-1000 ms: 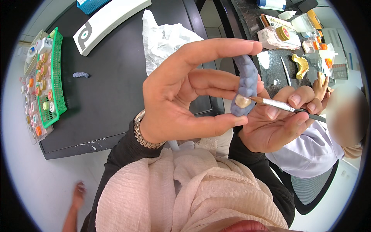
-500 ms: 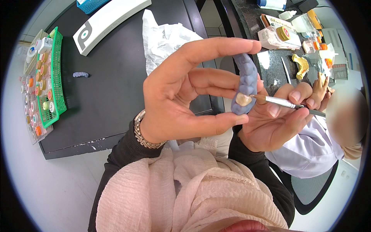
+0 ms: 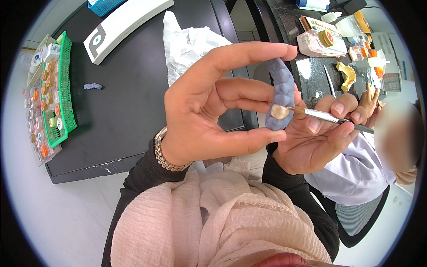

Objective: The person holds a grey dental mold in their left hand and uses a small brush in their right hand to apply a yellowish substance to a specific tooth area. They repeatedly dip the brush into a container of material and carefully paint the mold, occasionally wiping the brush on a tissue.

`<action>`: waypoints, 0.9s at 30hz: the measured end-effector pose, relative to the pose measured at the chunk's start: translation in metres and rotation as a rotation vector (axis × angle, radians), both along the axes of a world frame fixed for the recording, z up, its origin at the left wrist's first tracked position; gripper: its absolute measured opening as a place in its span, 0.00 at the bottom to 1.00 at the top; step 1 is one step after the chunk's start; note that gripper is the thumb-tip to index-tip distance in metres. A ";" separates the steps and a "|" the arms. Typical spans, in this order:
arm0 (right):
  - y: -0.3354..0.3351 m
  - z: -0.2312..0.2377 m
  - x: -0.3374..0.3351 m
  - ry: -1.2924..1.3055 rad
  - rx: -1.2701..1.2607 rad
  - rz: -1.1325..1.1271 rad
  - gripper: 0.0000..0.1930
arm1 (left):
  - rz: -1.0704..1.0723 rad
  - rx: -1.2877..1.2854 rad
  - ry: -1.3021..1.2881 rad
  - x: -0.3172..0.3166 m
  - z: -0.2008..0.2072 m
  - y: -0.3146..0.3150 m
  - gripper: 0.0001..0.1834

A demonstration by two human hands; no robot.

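Holding a blue-grey dental model upright in the left hand, clamped end to end between forefinger above and thumb below, with other fingers bent behind it. Pinching a slim brush like a pen in the right hand, between thumb and fingertips, with brown bristles aimed leftward at a cream tooth near the model's lower end. Sets the bristle tip at that tooth's edge; cannot tell touching from just beside. Has both hands close together, with the right palm near the left thumb tip; cannot make out any contact between them. Wears a metal band on the left wrist, and black sleeves below both hands. Shows crumpled white paper just beyond the left hand, on a black table. Farther left of that hand, includes a small blue-grey piece, then a green basket with small capped jars. Beyond the right hand, takes in a dark counter with a yellowish dental arch and a gold-capped bottle. Right of that hand, includes a co-worker's hand and white coat.
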State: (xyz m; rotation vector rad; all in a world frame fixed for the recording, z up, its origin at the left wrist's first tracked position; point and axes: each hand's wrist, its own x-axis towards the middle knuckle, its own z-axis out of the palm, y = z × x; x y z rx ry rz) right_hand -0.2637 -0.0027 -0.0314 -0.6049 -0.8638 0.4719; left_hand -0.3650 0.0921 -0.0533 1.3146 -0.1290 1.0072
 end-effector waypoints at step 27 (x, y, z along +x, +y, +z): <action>-0.001 -0.001 0.005 -0.019 0.002 0.061 0.05 | 0.023 -0.005 0.029 -0.002 0.000 -0.001 0.42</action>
